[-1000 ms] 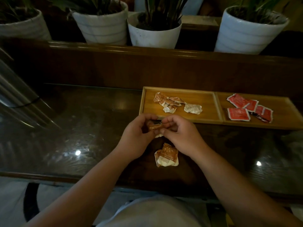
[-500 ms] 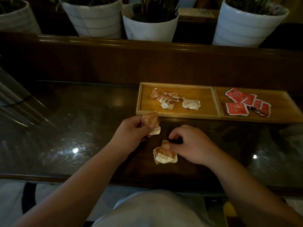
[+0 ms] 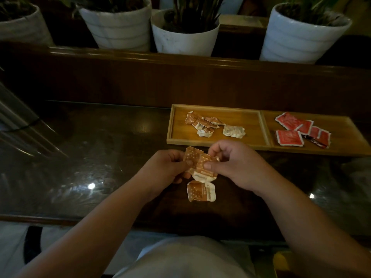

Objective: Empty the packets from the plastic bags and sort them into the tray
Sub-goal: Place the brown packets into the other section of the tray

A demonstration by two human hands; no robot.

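Note:
My left hand (image 3: 165, 167) pinches an orange spotted packet (image 3: 192, 155) just in front of the tray. My right hand (image 3: 234, 165) holds a second orange-and-white packet (image 3: 203, 169) against it, so the two packets overlap between my hands. A third orange packet (image 3: 201, 191) lies on the table right below them. The wooden tray (image 3: 265, 145) has two compartments: the left one holds several orange packets (image 3: 202, 124) and one white packet (image 3: 233, 131), the right one holds several red packets (image 3: 301, 130).
The dark glossy table (image 3: 90, 157) has a raised wooden ledge (image 3: 180, 63) behind the tray, topped by several white plant pots (image 3: 184, 37). Something pale and crumpled, perhaps plastic, shows dimly at the table's right edge (image 3: 359, 173).
My right hand lifted one packet off the table and brought it up to the packet in my left hand. One packet stays on the table.

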